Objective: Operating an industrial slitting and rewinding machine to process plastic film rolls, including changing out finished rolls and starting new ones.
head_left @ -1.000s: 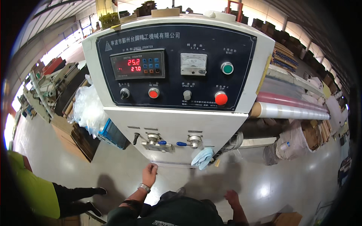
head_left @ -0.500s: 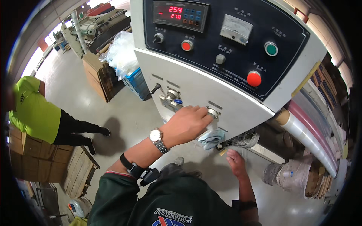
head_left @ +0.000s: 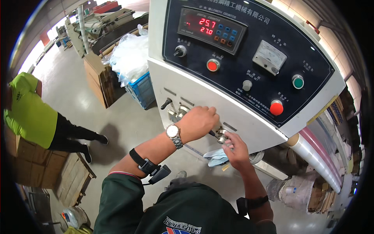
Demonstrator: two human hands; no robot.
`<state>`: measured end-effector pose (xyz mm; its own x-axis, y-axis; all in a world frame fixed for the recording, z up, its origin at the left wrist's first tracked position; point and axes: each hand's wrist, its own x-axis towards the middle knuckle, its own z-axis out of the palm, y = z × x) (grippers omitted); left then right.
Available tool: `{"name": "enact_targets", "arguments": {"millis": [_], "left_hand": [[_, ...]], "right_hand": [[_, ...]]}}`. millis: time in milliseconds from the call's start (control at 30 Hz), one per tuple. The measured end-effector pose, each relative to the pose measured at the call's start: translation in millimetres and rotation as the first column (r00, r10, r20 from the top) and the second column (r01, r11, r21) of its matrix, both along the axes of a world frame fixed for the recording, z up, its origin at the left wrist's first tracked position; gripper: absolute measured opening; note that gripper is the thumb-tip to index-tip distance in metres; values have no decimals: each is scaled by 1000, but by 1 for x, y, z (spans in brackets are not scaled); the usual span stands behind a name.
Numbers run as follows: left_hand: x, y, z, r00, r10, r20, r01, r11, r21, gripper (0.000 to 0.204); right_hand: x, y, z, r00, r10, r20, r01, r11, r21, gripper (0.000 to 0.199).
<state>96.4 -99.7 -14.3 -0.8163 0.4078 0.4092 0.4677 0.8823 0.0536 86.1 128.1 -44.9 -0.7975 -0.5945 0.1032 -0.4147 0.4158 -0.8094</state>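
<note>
Hands two, apart: left hand (head_left: pixel 198 124) curled, grip unclear; right hand (head_left: pixel 237 151) at one metal fitting (head_left: pixel 221 137), fingers parted.

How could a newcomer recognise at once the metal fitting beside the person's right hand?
Find the big white machine with the dark control panel; look at its front below. Of two metal fittings there, take the right fitting, between the left hand and the right hand. Unlike the left fitting, which has a black lever beside it, this one has the light blue cloth below it.
</note>
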Motion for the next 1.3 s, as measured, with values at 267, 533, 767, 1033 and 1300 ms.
{"name": "enact_targets", "arguments": {"millis": [267, 533, 767, 1033, 1300], "left_hand": [[-18, -12, -25, 973, 48, 224, -76, 990, 117, 24], [-1, -16, -49, 993, 27, 111, -36, 996, 79, 16], [-1, -14, -49, 991, 91, 94, -103, 987, 126, 18], [-3, -16, -59, 990, 67, 122, -87, 983, 164, 20], [0, -18, -60, 991, 61, 121, -84, 977, 198, 20]], "right_hand": [[-17, -49, -30, 968, 73, -241, 13, 941, 337, 36], [-18, -78, -40, 886, 129, -446, 57, 923, 379, 15], [-21, -78, -25, 919, 116, -378, 69, 895, 442, 14], [-24, -85, -47, 872, 66, -485, 132, 922, 363, 14], [-21, -86, -46, 876, 49, -480, 137, 929, 345, 13]]}}
